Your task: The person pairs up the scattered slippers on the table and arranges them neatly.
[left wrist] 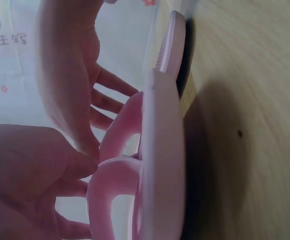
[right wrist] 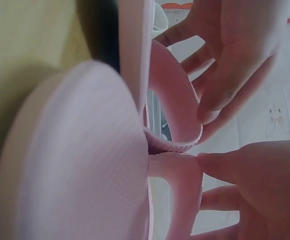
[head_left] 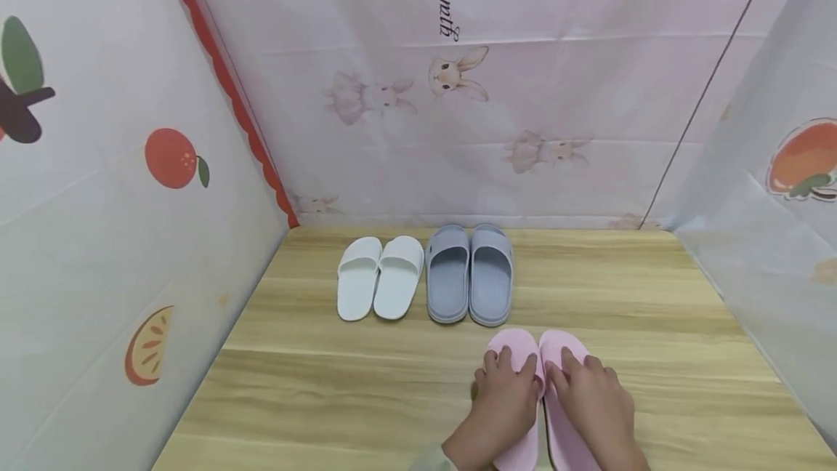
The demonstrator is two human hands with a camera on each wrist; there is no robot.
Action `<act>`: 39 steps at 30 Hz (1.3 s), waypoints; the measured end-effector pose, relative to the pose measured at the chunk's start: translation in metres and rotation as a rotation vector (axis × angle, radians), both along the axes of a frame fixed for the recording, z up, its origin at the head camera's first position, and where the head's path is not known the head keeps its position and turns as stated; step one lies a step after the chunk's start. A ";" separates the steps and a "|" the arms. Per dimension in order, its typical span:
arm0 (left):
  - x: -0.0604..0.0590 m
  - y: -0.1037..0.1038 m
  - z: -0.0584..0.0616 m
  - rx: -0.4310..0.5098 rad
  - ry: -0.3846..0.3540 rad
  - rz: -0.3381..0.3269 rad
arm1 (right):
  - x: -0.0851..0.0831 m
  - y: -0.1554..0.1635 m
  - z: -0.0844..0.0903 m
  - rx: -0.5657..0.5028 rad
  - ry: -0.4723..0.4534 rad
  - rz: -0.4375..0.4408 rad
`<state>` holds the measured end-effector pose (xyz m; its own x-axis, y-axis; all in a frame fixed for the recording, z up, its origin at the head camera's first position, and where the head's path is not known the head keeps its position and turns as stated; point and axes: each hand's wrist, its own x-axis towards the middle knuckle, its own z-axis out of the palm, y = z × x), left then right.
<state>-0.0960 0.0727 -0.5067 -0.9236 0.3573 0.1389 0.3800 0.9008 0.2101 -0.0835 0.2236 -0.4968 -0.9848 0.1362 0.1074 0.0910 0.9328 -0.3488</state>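
A pair of pink slide slippers lies side by side at the front right of the wooden floor, toes pointing to the back wall. My left hand grips the left pink slipper, its fingers over the strap and the thumb on the inner side. Over the strap of the right pink slipper, my right hand holds in the same manner, thumb inward. Both thumbs almost meet between the straps. Dark shadow shows along the underside of the soles in both wrist views. My palms stay above the straps.
White slippers and grey slippers stand side by side near the back wall, left of and beyond the pink pair. Patterned side walls, the left and the right, border the wooden floor.
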 end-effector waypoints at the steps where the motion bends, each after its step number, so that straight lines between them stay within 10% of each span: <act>1: -0.001 0.002 0.000 -0.006 0.008 -0.003 | -0.001 0.001 0.001 0.000 0.000 0.003; 28: -0.020 0.048 -0.009 -0.053 0.096 0.004 | -0.026 0.035 0.002 -0.002 -0.057 0.005; 39: -0.028 0.065 -0.008 -0.097 -0.008 0.043 | -0.041 0.044 0.000 -0.010 -0.081 -0.006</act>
